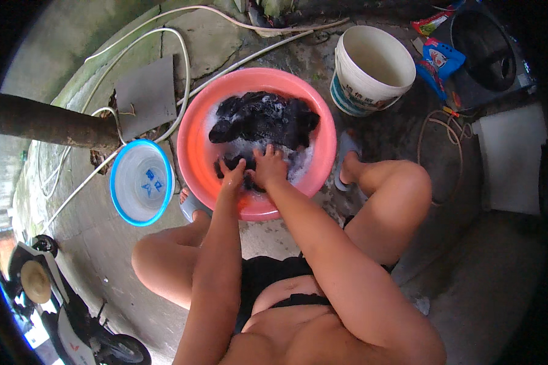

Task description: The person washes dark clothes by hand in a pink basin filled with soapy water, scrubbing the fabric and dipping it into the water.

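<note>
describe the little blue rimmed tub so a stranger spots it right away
Start at the large pink basin holding black cloth. Just left of it on the floor is the smaller, pale tub; its bright blue rim sets it apart from the basin and the white bucket.

Around me spreads a grey concrete floor (97,255) (darker over on my right). To my left is a thick brown rounded post or trunk (55,123), with brighter daylight beyond.

Black shorts (260,277) on this one, legs (402,188) bare, arms (323,237) bare right down to the left hand (232,173) and right hand (270,166), and look, greyish-blue slippers (347,146) on the feet (184,194)!
</note>
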Action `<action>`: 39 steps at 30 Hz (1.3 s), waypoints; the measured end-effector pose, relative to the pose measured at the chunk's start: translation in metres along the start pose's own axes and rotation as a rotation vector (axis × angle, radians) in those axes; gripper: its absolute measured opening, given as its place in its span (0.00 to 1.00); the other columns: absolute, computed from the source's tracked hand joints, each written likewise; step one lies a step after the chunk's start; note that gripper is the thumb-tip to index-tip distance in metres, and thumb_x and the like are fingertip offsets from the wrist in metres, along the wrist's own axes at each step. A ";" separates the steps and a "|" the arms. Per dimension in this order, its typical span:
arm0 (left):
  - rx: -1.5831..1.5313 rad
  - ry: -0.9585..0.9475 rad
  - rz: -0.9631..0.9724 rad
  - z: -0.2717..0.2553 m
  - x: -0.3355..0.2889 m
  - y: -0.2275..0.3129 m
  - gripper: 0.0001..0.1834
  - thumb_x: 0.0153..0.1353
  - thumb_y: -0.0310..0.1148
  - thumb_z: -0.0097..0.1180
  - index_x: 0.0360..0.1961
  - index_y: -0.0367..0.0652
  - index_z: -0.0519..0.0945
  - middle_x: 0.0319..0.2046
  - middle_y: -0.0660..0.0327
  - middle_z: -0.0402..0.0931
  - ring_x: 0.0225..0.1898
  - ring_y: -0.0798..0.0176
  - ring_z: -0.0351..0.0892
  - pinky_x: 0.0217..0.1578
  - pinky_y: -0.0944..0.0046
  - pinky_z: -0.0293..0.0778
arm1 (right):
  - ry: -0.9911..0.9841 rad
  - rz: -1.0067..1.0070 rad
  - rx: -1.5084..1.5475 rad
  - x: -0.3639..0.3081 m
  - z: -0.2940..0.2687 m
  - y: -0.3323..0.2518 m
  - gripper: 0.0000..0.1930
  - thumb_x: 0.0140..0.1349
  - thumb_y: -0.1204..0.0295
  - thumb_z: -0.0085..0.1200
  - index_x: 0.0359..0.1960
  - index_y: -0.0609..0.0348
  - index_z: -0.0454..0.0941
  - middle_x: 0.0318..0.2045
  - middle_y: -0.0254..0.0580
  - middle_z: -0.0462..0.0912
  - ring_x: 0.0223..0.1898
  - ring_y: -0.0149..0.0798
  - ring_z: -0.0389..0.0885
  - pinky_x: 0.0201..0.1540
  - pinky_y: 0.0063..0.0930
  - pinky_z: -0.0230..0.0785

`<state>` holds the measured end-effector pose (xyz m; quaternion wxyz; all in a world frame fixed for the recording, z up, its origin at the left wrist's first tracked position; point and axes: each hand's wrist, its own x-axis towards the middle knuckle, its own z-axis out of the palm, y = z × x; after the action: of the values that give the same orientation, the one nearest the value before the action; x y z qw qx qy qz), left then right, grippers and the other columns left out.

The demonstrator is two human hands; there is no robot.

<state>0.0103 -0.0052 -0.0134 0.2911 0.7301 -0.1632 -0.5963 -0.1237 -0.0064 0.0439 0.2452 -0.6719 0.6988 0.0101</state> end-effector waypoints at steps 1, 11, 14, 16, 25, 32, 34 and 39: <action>-0.054 -0.001 -0.015 0.001 -0.008 0.004 0.51 0.68 0.49 0.61 0.80 0.69 0.37 0.61 0.58 0.72 0.50 0.51 0.80 0.41 0.34 0.75 | 0.044 0.015 0.000 0.004 0.002 0.000 0.35 0.56 0.52 0.69 0.65 0.41 0.70 0.63 0.52 0.68 0.62 0.62 0.72 0.57 0.51 0.76; -0.591 -0.445 -0.102 -0.043 -0.008 0.023 0.41 0.67 0.65 0.48 0.70 0.45 0.69 0.62 0.52 0.74 0.62 0.45 0.74 0.60 0.39 0.72 | 0.322 -0.412 0.849 -0.044 -0.046 -0.067 0.16 0.54 0.60 0.67 0.37 0.58 0.84 0.33 0.54 0.82 0.43 0.56 0.81 0.48 0.47 0.75; -0.607 -0.473 -0.004 -0.050 -0.024 0.030 0.39 0.67 0.62 0.49 0.69 0.45 0.69 0.61 0.53 0.74 0.62 0.46 0.74 0.61 0.41 0.71 | 0.415 -0.563 0.745 -0.078 -0.084 -0.076 0.15 0.53 0.61 0.67 0.36 0.58 0.82 0.36 0.51 0.81 0.42 0.55 0.80 0.48 0.47 0.73; -0.608 -0.492 0.039 -0.041 -0.036 0.029 0.38 0.68 0.60 0.50 0.69 0.45 0.69 0.61 0.53 0.74 0.63 0.46 0.73 0.61 0.43 0.71 | 0.549 -0.654 0.724 -0.078 -0.082 -0.070 0.15 0.52 0.61 0.68 0.35 0.57 0.81 0.36 0.49 0.81 0.42 0.55 0.79 0.47 0.47 0.72; -0.542 -0.384 0.306 0.009 -0.062 0.047 0.32 0.68 0.49 0.52 0.68 0.44 0.70 0.60 0.53 0.74 0.63 0.49 0.72 0.63 0.48 0.69 | 0.542 -0.254 0.714 -0.028 -0.010 0.009 0.13 0.56 0.60 0.64 0.39 0.51 0.80 0.37 0.44 0.83 0.41 0.55 0.81 0.48 0.48 0.74; -0.006 -0.188 0.835 -0.036 -0.016 0.031 0.28 0.68 0.41 0.54 0.67 0.44 0.70 0.59 0.53 0.74 0.64 0.52 0.71 0.65 0.52 0.68 | 0.552 -0.082 0.309 -0.010 -0.034 -0.003 0.17 0.63 0.62 0.58 0.53 0.45 0.72 0.49 0.48 0.70 0.52 0.57 0.77 0.45 0.50 0.78; 0.232 -0.158 0.980 -0.046 0.002 0.029 0.27 0.68 0.39 0.54 0.66 0.44 0.71 0.59 0.53 0.74 0.64 0.52 0.71 0.65 0.54 0.68 | 0.620 -0.063 0.387 0.007 -0.015 -0.012 0.22 0.61 0.56 0.59 0.55 0.45 0.72 0.50 0.47 0.69 0.53 0.58 0.76 0.49 0.51 0.77; 0.576 0.118 0.993 -0.014 -0.005 0.009 0.30 0.68 0.43 0.55 0.68 0.42 0.68 0.64 0.52 0.70 0.67 0.52 0.68 0.68 0.54 0.64 | 0.244 -0.176 -0.081 0.003 0.035 0.006 0.27 0.65 0.54 0.54 0.64 0.49 0.71 0.60 0.49 0.73 0.57 0.55 0.76 0.50 0.50 0.79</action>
<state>0.0240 -0.0063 -0.0023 0.3341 0.6480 -0.6255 -0.2779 -0.1181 0.0031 0.0097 0.1311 -0.7360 0.6610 -0.0649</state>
